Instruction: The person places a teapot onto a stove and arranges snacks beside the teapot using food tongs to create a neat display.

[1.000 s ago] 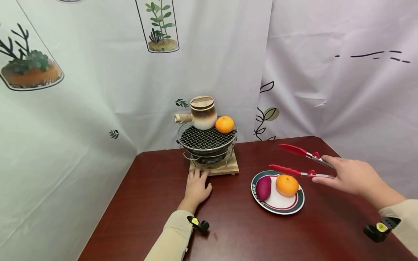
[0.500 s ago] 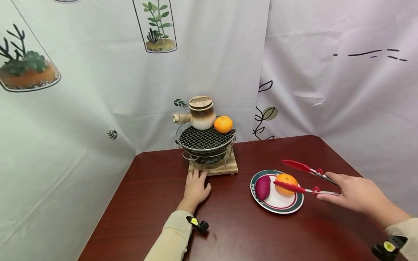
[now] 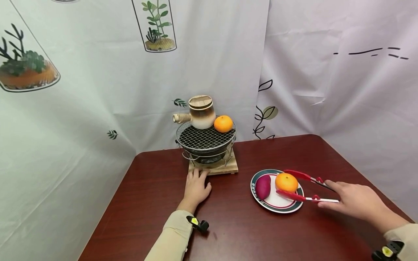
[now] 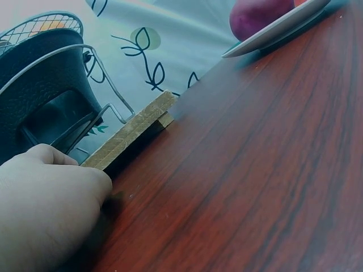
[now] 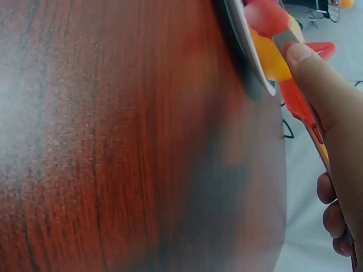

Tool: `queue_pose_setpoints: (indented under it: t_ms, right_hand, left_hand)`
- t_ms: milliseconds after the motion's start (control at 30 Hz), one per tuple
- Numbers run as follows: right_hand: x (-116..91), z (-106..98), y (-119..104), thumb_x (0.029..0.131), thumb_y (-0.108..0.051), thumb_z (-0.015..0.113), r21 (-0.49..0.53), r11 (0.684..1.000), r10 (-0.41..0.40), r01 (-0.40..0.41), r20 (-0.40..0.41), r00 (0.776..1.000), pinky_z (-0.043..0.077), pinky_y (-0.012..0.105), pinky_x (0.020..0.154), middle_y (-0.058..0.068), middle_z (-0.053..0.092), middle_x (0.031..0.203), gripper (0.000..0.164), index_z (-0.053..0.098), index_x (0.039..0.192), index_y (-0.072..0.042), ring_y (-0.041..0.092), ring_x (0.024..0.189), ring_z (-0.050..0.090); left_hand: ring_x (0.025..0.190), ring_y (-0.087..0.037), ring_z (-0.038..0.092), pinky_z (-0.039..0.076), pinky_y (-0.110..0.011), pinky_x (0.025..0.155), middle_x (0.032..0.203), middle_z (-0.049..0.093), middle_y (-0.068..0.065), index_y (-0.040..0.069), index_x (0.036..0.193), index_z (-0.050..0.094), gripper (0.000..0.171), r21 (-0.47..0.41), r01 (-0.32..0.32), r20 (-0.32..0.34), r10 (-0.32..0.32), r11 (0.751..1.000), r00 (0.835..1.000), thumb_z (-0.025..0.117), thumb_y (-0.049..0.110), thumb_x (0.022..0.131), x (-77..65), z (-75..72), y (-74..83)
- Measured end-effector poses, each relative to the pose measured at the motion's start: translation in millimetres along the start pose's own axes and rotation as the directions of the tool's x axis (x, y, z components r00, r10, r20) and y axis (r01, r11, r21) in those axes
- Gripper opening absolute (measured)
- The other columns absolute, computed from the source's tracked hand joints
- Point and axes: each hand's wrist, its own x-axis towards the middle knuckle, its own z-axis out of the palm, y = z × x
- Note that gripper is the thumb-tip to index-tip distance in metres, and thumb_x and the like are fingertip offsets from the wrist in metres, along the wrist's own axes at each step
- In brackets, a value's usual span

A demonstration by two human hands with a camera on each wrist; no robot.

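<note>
Wood-grained tabletop (image 3: pixel 235 232) below: my right hand (image 3: pixel 357 201) grips metal tongs (image 3: pixel 323 200), red tips (image 3: pixel 291 196) straddling the round orange (image 3: pixel 285 181) on the rimmed plate (image 3: pixel 273 200); my left hand (image 3: pixel 196 190) rests, fingers extended, on a wooden board (image 3: pixel 225 169).

The head view is softly and brightly lit, the white printed cloth (image 3: pixel 225 61) tinted greenish at left and pinkish at right. The wrist views are hazier; in the right one, the dark red wood-grained surface (image 5: pixel 108 141) shows pale glare and a blurred shadow.
</note>
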Motion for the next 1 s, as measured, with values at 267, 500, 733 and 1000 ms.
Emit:
queue_pose_setpoints:
  t_ms: [267, 500, 733, 1000]
  right_hand:
    - [1.6, 2.0, -2.5, 0.073, -0.074, 0.073, -0.029, 1.000, -0.009, 0.009, 0.007, 1.000, 0.054, 0.050, 0.062, 0.014, 0.073, 0.099, 0.083, 0.071, 0.118, -0.004, 0.030, 0.083, 0.071]
    - [3.9, 2.0, -2.4, 0.072, -0.073, 0.073, -0.038, 0.999, -0.008, 0.008, -0.007, 1.000, 0.052, 0.049, 0.060, 0.012, 0.073, 0.096, 0.081, 0.071, 0.116, -0.005, 0.028, 0.078, 0.070]
    - [11.8, -4.4, -3.5, 0.074, -0.073, 0.072, -0.038, 0.999, 0.008, -0.007, 0.009, 1.000, 0.054, 0.053, 0.064, 0.016, 0.073, 0.098, 0.083, 0.070, 0.118, -0.002, 0.033, 0.082, 0.070]
    - [25.7, -15.9, -6.1, 0.074, -0.071, 0.074, -0.032, 0.999, -0.025, 0.023, -0.058, 0.998, 0.054, 0.053, 0.062, 0.009, 0.072, 0.093, 0.078, 0.070, 0.116, -0.006, 0.028, 0.076, 0.069]
  left_hand:
    - [0.128, -0.042, 0.039, 0.029, -0.056, 0.112, 0.137, 0.047, -0.017, 0.017, 0.133, 0.062, 0.046, 0.000, 0.000, 0.005, 0.000, 1.000, 1.000, 0.068, 0.024, 0.088, 0.4, -1.7, 1.1]
    - [0.128, -0.042, 0.039, 0.030, -0.055, 0.111, 0.137, 0.047, -0.018, 0.017, 0.133, 0.062, 0.046, 0.001, -0.003, -0.004, 0.003, 1.000, 1.000, 0.068, 0.024, 0.088, 0.9, -2.4, 1.5]
    - [0.128, -0.042, 0.039, 0.030, -0.055, 0.111, 0.137, 0.048, -0.018, 0.017, 0.132, 0.062, 0.046, 0.002, -0.010, -0.011, 0.010, 1.000, 1.000, 0.068, 0.023, 0.087, 0.3, -0.1, -0.7]
    - [0.128, -0.042, 0.039, 0.030, -0.055, 0.112, 0.138, 0.048, -0.017, 0.017, 0.133, 0.062, 0.046, 0.003, -0.006, -0.008, 0.006, 1.000, 1.000, 0.068, 0.023, 0.087, -0.1, 1.2, -1.5]
